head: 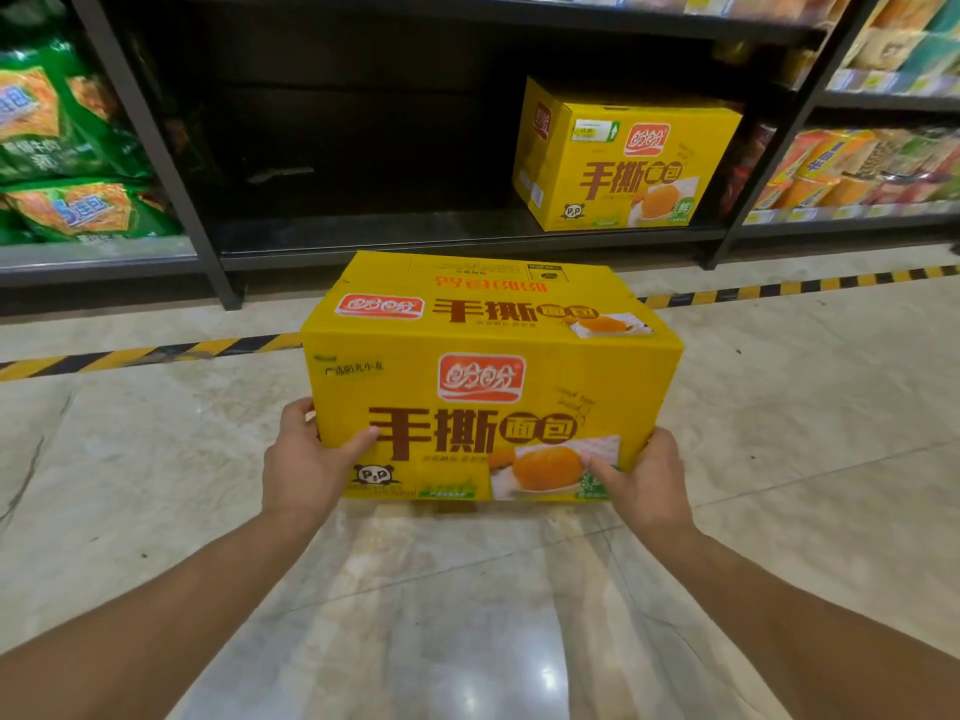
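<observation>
A yellow cardboard carton [488,366] with red and brown print sits in front of me, held at its two lower front corners. My left hand [306,459] grips the lower left corner, thumb across the front face. My right hand [647,480] grips the lower right corner, thumb on the front. The fingers of both hands are hidden behind or under the carton. A second, identical yellow carton [618,163] stands on the bottom shelf [363,241] at its right end.
The dark shelf bay is bare to the left of the shelved carton. Green snack bags [57,148] fill the left bay, orange packs [852,168] the right. A yellow-black hazard strip [130,353] runs along the glossy tile floor.
</observation>
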### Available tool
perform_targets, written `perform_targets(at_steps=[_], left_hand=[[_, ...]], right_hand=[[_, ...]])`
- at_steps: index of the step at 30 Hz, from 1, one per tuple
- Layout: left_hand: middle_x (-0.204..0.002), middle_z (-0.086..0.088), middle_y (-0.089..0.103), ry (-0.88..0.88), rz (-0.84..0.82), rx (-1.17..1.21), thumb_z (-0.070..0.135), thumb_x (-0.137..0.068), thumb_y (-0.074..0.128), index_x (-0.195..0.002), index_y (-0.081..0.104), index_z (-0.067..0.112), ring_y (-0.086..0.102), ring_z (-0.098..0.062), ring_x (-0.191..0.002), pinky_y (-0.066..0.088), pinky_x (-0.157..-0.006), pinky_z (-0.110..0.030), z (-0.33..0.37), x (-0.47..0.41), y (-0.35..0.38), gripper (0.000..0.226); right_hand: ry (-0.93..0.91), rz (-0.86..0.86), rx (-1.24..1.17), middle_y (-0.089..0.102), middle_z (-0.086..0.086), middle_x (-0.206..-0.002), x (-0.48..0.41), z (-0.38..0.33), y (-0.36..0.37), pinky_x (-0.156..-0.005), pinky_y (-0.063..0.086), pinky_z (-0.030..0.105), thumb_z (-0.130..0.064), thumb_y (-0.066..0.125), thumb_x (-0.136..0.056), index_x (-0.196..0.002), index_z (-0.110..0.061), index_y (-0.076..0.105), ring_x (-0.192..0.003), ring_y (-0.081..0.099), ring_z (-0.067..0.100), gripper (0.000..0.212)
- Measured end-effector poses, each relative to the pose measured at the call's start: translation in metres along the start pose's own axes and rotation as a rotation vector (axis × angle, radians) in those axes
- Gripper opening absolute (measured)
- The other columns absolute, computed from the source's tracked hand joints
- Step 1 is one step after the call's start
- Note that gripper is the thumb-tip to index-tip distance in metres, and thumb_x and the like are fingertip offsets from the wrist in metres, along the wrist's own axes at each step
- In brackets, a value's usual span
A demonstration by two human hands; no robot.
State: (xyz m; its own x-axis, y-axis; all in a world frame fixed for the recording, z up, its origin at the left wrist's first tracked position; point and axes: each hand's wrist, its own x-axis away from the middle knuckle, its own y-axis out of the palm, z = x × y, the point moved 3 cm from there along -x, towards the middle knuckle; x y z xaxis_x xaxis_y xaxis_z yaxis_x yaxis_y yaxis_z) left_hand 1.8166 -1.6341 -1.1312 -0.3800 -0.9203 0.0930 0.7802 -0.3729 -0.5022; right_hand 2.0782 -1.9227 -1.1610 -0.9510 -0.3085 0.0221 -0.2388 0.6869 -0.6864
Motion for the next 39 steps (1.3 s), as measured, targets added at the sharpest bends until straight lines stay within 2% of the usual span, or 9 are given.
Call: perform_targets(at_steps=[2,7,10,14,18,21,24,32,39], left_hand=[[-0.13,-0.004,0.074,0.04,0.015,0.052,0.038,-0.087,0.085,-0.143,0.043,0.021,0.073,-0.025,-0.108,0.06,-0.092,-0.049,0.008,-0.004,-0.001,0.072],[-0.137,0.004,0.07,0.147,0.044,0.079,0.03,-0.096,0.077,-0.146,0.04,0.028,0.069,-0.014,-0.103,0.057,-0.091,-0.04,0.03,-0.027,0.001,0.062],[-0.148,0.004,0.063,0.203,0.042,0.082,0.034,-0.099,0.072,-0.154,0.038,0.038,0.065,-0.018,-0.124,0.055,-0.102,-0.046,0.038,-0.049,0.003,0.065],[-0.14,0.014,0.063,0.26,0.031,0.138,0.038,-0.105,0.062,-0.157,0.04,0.039,0.061,-0.007,-0.119,0.052,-0.1,-0.033,0.051,-0.073,0.013,0.056],[-0.132,0.01,0.069,0.211,0.022,0.245,0.043,-0.103,0.064,-0.148,0.052,0.037,0.069,-0.01,-0.114,0.06,-0.098,-0.043,0.058,-0.102,0.024,0.047],[-0.13,0.008,0.07,0.218,0.007,0.296,0.039,-0.102,0.068,-0.147,0.055,0.034,0.07,-0.006,-0.11,0.06,-0.091,-0.031,0.059,-0.116,0.03,0.048],[-0.13,0.008,0.07,0.218,-0.031,0.337,0.042,-0.101,0.067,-0.149,0.055,0.033,0.07,-0.003,-0.108,0.058,-0.086,-0.024,0.064,-0.131,0.036,0.05],[-0.121,0.01,0.076,0.189,-0.049,0.362,0.047,-0.101,0.066,-0.141,0.064,0.036,0.074,-0.009,-0.105,0.062,-0.088,-0.036,0.079,-0.169,0.044,0.041],[-0.12,0.01,0.075,0.203,-0.022,0.372,0.045,-0.102,0.064,-0.142,0.063,0.035,0.074,-0.006,-0.1,0.059,-0.078,-0.026,0.079,-0.168,0.046,0.041]], right_hand=[[-0.063,0.033,0.002,0.065,0.007,-0.116,-0.01,-0.01,-0.005,-0.092,0.057,0.052,-0.061,0.084,-0.066,-0.121,-0.02,0.058,-0.113,0.063,0.034,0.073],[-0.133,0.08,-0.064,0.054,0.009,-0.138,-0.026,-0.038,-0.013,-0.105,0.047,0.053,-0.048,0.085,-0.083,-0.146,-0.021,0.047,-0.13,0.048,0.034,0.078],[-0.156,0.098,-0.13,0.052,0.003,-0.143,-0.039,-0.049,-0.013,-0.103,0.052,0.055,-0.063,0.078,-0.081,-0.15,-0.033,0.04,-0.129,0.053,0.029,0.084],[-0.175,0.101,-0.203,0.045,0.001,-0.145,-0.061,-0.069,-0.008,-0.097,0.046,0.028,-0.048,0.074,-0.094,-0.156,-0.031,0.04,-0.12,0.051,0.009,0.072],[-0.147,0.112,-0.305,0.057,-0.008,-0.132,-0.084,-0.083,-0.001,-0.095,0.051,0.029,-0.053,0.072,-0.095,-0.146,-0.028,0.05,-0.115,0.06,0.009,0.061],[-0.098,0.144,-0.33,0.065,-0.012,-0.114,-0.104,-0.092,0.001,-0.093,0.053,0.031,-0.054,0.074,-0.093,-0.138,-0.023,0.059,-0.104,0.064,0.01,0.057],[-0.092,0.161,-0.338,0.069,-0.009,-0.115,-0.125,-0.099,0.005,-0.09,0.053,0.031,-0.056,0.074,-0.091,-0.134,-0.023,0.064,-0.105,0.066,0.013,0.055],[-0.06,0.143,-0.3,0.068,-0.009,-0.11,-0.17,-0.115,0.012,-0.089,0.052,0.032,-0.06,0.072,-0.092,-0.131,-0.025,0.066,-0.103,0.065,0.015,0.053],[-0.059,0.148,-0.292,0.07,-0.008,-0.116,-0.168,-0.115,0.012,-0.091,0.054,0.034,-0.062,0.071,-0.091,-0.134,-0.026,0.066,-0.106,0.065,0.015,0.056]])
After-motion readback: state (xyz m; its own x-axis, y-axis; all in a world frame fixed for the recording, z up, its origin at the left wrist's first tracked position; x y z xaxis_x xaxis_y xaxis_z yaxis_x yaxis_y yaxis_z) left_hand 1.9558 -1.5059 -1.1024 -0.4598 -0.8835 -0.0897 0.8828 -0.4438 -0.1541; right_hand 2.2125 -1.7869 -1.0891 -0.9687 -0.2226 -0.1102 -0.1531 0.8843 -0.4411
